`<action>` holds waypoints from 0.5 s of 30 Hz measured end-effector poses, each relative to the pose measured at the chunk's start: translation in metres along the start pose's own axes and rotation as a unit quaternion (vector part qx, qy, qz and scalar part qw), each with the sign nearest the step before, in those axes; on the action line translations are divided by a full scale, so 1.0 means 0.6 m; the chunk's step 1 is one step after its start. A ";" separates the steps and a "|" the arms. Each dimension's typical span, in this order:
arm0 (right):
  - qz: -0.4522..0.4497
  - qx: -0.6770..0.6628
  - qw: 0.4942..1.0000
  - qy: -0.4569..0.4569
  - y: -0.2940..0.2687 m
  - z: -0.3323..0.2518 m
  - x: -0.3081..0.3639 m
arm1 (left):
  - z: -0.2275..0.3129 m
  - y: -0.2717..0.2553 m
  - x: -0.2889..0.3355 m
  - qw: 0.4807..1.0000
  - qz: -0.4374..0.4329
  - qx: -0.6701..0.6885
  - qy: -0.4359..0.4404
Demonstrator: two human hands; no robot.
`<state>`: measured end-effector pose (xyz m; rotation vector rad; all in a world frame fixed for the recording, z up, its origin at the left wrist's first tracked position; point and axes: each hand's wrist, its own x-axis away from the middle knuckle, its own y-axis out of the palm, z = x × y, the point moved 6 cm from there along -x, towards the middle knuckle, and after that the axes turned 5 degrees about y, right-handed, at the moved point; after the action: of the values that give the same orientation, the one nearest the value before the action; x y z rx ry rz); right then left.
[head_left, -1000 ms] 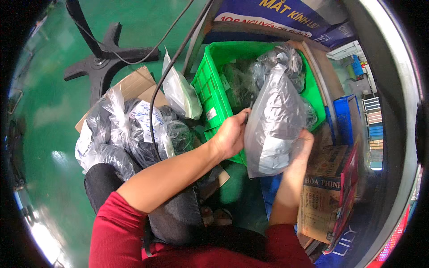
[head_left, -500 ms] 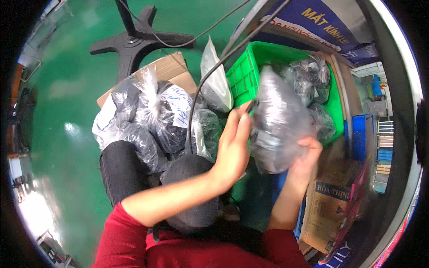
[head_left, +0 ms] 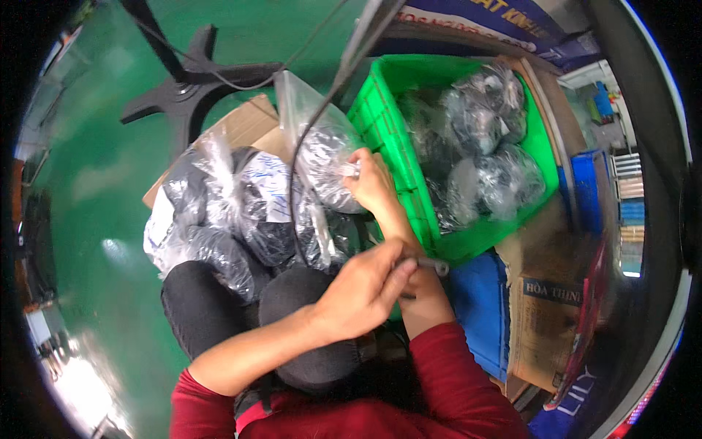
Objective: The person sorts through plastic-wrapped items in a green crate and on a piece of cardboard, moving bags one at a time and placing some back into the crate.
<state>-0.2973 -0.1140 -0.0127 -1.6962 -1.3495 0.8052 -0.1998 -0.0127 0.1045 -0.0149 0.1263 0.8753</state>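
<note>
My right hand (head_left: 371, 181) reaches forward and pinches the side of a clear plastic bag (head_left: 322, 150). That bag stands between the green crate and the other bags, its upper part loose and dark contents below. Crossing over my right forearm, my left hand (head_left: 365, 289) is closed around a small dark grey tool (head_left: 433, 265) with a rounded, holed end; its kind is not clear. Several filled clear bags (head_left: 270, 227) of dark items lie in front of my knees, some with white handwritten sheets. The green crate (head_left: 391, 139) holds more filled bags (head_left: 512, 179).
A flattened cardboard piece (head_left: 252, 124) lies behind the bags. Beyond it is a black stand base (head_left: 179, 95), and a dark cable (head_left: 307, 139) hangs across the view. At right are a blue bin (head_left: 479, 311) and a cardboard box (head_left: 545, 329).
The filled bag has left my right hand, and another bag shows in the crate's front part. My right hand has moved left to the clear bag. My left hand has drawn back toward me.
</note>
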 end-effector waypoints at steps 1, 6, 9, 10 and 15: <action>-0.005 0.001 1.000 0.003 -0.014 0.001 0.006 | 0.012 -0.018 -0.019 0.996 0.061 -0.038 0.061; 0.061 -0.353 0.934 -0.006 -0.243 0.064 -0.025 | 0.017 -0.054 -0.181 0.964 0.230 -0.020 0.130; 0.157 -0.232 0.958 0.059 -0.346 0.211 -0.136 | -0.026 0.019 -0.254 0.955 0.125 -0.205 0.176; 0.169 -0.211 0.957 0.101 -0.356 0.255 -0.174 | -0.053 0.048 -0.264 0.954 0.043 -0.233 0.185; 0.222 0.237 0.936 0.134 -0.384 0.343 -0.302 | -0.152 0.099 -0.264 0.885 -0.076 -0.442 0.122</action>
<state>-0.6208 -0.2250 0.0931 -1.6541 -0.5265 1.0094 -0.3556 -0.1018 0.0347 -0.9849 -0.0495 0.7067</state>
